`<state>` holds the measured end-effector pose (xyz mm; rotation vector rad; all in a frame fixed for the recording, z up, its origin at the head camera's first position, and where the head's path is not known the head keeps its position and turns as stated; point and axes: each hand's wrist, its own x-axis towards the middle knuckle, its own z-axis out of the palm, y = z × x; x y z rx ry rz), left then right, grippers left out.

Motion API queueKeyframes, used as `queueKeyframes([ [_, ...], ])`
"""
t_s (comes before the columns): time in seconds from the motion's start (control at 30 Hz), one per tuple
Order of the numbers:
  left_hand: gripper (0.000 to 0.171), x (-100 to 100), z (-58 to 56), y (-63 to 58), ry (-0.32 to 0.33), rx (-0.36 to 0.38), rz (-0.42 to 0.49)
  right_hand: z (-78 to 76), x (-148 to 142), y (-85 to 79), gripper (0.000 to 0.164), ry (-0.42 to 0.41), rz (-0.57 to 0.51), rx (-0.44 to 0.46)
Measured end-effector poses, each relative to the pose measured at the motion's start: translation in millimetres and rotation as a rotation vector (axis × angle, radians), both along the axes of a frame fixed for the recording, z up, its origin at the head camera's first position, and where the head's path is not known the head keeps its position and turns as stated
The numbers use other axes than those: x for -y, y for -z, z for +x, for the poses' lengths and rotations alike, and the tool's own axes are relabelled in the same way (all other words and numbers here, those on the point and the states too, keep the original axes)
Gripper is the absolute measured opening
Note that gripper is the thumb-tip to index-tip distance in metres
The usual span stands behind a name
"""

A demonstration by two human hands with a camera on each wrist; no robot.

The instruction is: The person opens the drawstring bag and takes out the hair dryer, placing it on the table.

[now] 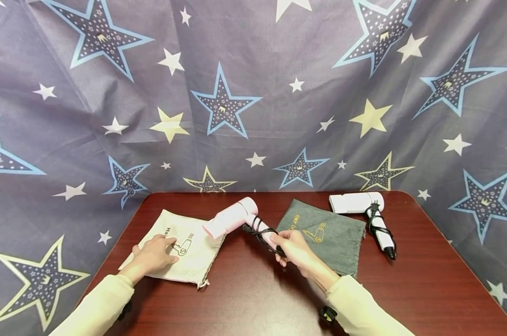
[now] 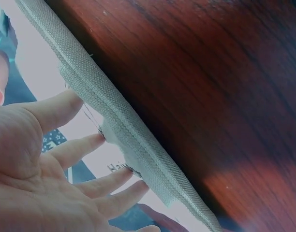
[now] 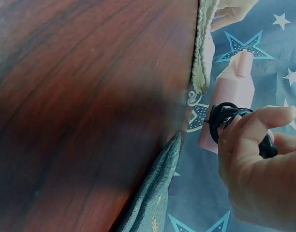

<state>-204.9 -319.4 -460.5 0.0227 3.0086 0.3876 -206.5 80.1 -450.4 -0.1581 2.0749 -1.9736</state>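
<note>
A pink hair dryer (image 1: pixel 232 217) is held by its handle in my right hand (image 1: pixel 297 251), with its black cord wound around the handle. Its nozzle points left, over the right part of a cream drawstring pouch (image 1: pixel 203 259) printed with a hair dryer drawing. On that pouch rest the spread fingertips of my left hand (image 1: pixel 153 254). The left wrist view shows this hand (image 2: pixel 46 164) with its fingers extended against the cloth. In the right wrist view, my fingers curl around the corded handle of the dryer (image 3: pixel 232 94).
A dark grey pouch (image 1: pixel 337 247) with yellow print lies beside and partly behind my right hand. Right of it is a white hair dryer (image 1: pixel 352 203) with its black cord wrapped on the handle. The reddish-brown table (image 1: pixel 245 298) backs onto a star-patterned curtain (image 1: pixel 262 116).
</note>
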Motion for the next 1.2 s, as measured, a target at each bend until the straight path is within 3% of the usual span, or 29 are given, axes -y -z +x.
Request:
queueKeyframes([
  [0.63, 0.065, 2.5, -6.1, 3.5, 0.008, 0.029, 0.034, -7.8, 13.9, 2.1, 0.021, 0.041, -0.04, 0.009],
  [1.2, 0.067, 3.6, -8.8, -1.6, 0.021, 0.02, 0.059, -17.9, 25.4, 4.2, 0.02, 0.084, -0.058, 0.011],
])
